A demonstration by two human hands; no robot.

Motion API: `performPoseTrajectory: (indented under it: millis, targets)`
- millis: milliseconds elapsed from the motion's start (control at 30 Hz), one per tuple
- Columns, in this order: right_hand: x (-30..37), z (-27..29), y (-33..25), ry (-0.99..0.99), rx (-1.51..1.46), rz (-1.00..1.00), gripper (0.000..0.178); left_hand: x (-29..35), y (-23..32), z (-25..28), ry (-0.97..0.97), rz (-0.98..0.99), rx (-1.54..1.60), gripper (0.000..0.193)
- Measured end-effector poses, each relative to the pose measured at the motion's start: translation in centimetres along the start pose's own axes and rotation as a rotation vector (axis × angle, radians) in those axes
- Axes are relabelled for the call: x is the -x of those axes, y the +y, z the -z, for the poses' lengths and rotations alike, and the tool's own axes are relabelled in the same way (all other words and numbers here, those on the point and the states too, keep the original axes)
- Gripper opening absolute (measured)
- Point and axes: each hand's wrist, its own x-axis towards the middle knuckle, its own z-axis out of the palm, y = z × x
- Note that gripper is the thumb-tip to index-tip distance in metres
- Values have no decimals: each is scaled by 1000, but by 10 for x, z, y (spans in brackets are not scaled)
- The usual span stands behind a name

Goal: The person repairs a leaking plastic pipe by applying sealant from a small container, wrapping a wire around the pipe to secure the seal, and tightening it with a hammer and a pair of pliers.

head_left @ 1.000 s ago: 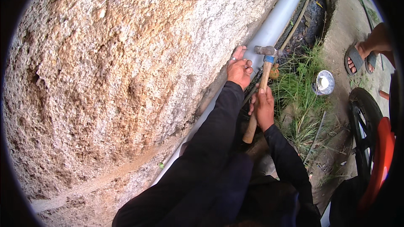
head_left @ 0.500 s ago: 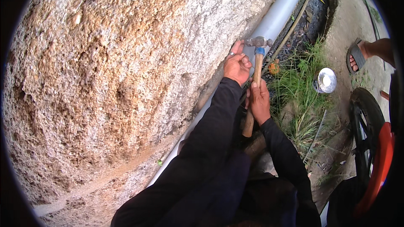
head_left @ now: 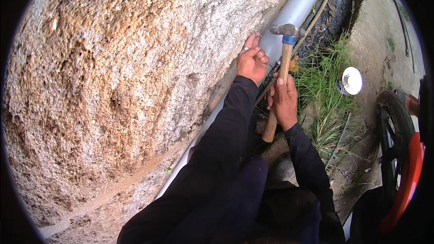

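My right hand (head_left: 285, 104) is wrapped round the wooden handle of a hammer (head_left: 286, 56) with a blue band below its steel head. The head hangs over the grey pipe (head_left: 296, 11), just right of my left hand. My left hand (head_left: 253, 65) rests between the rough wall (head_left: 135, 63) and the pipe, a ring on one finger. Its thumb and some fingers are curled together while others reach toward the wall. Whatever those fingers pinch, if anything, is hidden.
Grass (head_left: 323, 86) grows in the dark ditch beside the pipe, where a thin hose (head_left: 322, 8) runs. A shiny round metal container (head_left: 351, 81) stands by the grass. At right are a black tyre (head_left: 395, 113) and a red fender (head_left: 409, 171); part of another person's foot (head_left: 410, 104) shows behind.
The hammer has swung up and to the right, away from my left hand, which has shifted slightly up and left. The other person's sandalled foot has moved down behind the tyre.
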Motion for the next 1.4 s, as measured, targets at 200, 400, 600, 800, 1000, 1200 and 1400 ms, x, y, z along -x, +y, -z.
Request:
performPoseTrajectory:
  millis: [200, 400, 600, 800, 1000, 1200, 1400]
  targets:
    - [-1, -12, 4, 137, -162, 84, 24, -3, 0, 0, -7, -6, 3, 65]
    - [-3, -5, 0, 78, -88, 19, 22, 3, 3, -3, 20, -8, -20, 59]
    - [-5, -4, 11, 113, -197, -13, 22, 0, -3, -2, -31, -22, 8, 63]
    - [2, 2, -5, 159, -195, 80, 24, 0, 2, 1, -25, -29, -21, 64]
    - [-7, 6, 10, -12, 2, -177, 21, 0, -5, -6, -23, -34, 15, 64]
    - [8, -6, 0, 164, -12, 115, 21, 3, 0, 0, 11, -47, -23, 64]
    - [-7, 6, 21, 33, 134, -65, 19, -2, -7, -6, 11, -15, 10, 64]
